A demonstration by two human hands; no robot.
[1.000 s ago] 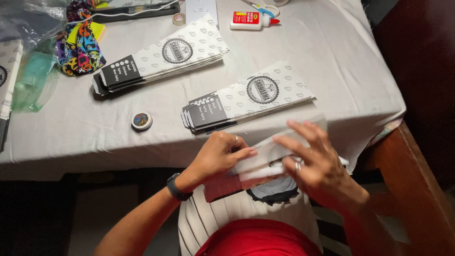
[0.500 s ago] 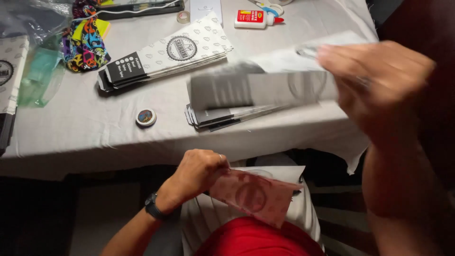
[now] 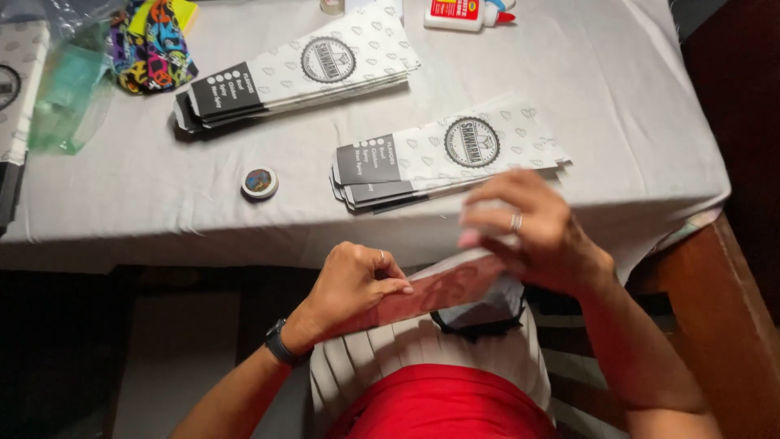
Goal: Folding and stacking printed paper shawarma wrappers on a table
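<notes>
Lying lengthwise between both hands, the reddish paper strip (image 3: 443, 291) is pinched at its left end by the left hand (image 3: 353, 284) and gripped at its right end by the right hand (image 3: 528, 232), below the desk (image 3: 146, 219) edge.

Counts: 2 hands, left hand (image 3: 351, 284) and right hand (image 3: 528, 228), both gripping 1 reddish paper strip (image 3: 439, 291). 2 stacks of printed paper sleeves: near stack (image 3: 443, 161) just beyond the grip, far stack (image 3: 296, 75) further out and left. 1 small round tin (image 3: 259, 183) left of the grip. 1 glue bottle (image 3: 463, 14) far beyond. 1 colourful cloth (image 3: 152, 45), 1 green plastic bag (image 3: 65, 93), far left.
</notes>
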